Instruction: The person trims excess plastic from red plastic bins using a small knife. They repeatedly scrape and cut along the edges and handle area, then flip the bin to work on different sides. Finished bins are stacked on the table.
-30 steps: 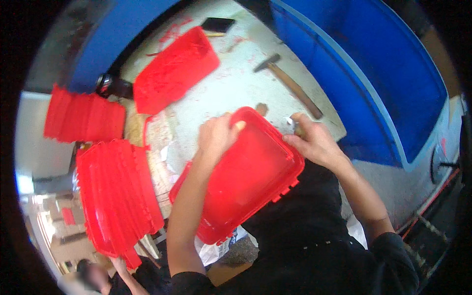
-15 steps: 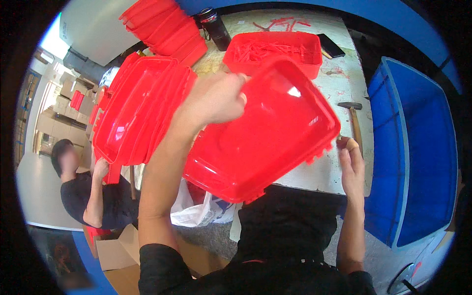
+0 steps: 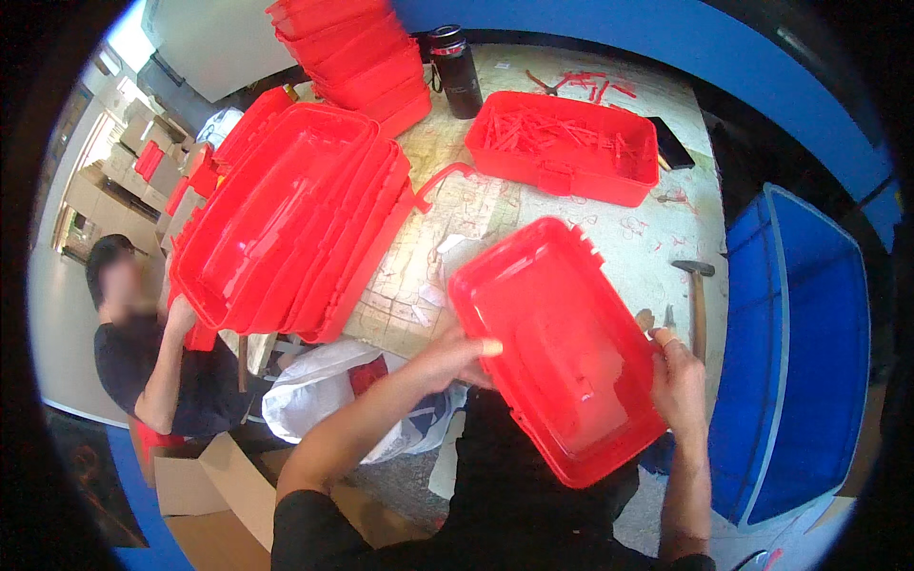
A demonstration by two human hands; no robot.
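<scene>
A shallow red plastic box lid [image 3: 562, 352] is tilted in front of me at the near edge of the table, its hollow side up. My left hand [image 3: 455, 360] grips its left side, the thumb over the rim and the other fingers hidden beneath. At its right edge, my right hand [image 3: 680, 381] is closed on the rim with bent fingers. To the left leans a stack of nested red lids [image 3: 286, 219]. Behind the held lid stands a red plastic box [image 3: 571, 186] holding many thin red plastic strips [image 3: 552, 133].
A hammer [image 3: 699, 305] lies right of the lid. Blue bin [image 3: 809, 362] stands beyond the table's right edge. A black flask [image 3: 455, 74], red box stack [image 3: 362, 67], and dark phone [image 3: 671, 143] sit farther back. At left, a co-worker's hand [image 3: 181, 314] touches the lids; below are a white bag [image 3: 324, 390] and carton [image 3: 214, 495].
The lid has moved down toward me and turned. My left hand has shifted from its far side to its left edge; my right hand, apart before, now meets its right edge.
</scene>
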